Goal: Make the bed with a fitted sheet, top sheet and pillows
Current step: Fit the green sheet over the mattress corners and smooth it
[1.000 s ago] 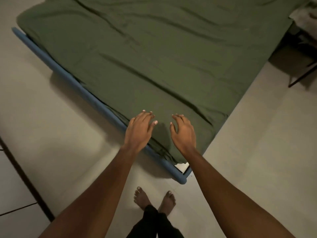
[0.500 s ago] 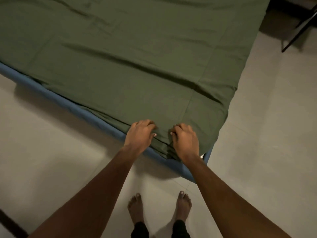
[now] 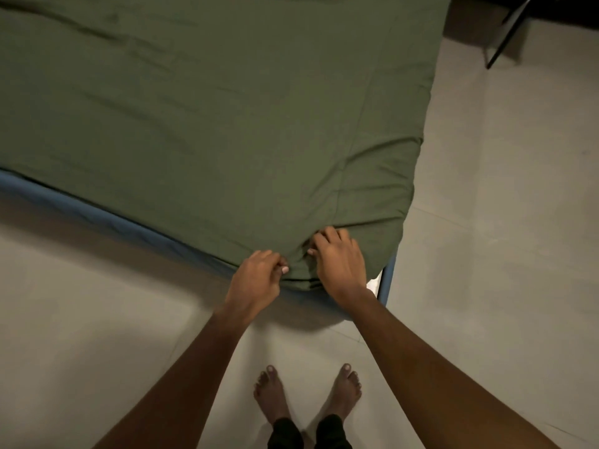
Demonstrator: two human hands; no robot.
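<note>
No readable text, labels or numbers anywhere in view.

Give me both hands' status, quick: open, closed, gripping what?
Left hand: closed, pinching the green sheet at the bed's near corner.
Right hand: fingers curled, gripping the same sheet beside it.

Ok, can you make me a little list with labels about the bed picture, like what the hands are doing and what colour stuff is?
bed cover: dark green sheet, spread over the bed, a few creases
bed edge: blue mattress border showing below the sheet
left hand: pinching the sheet's edge at the near corner
right hand: gripping bunched sheet beside it
corner: a small white patch still uncovered
floor: pale grey floor, with bare feet on it
pillows: none in view
</note>
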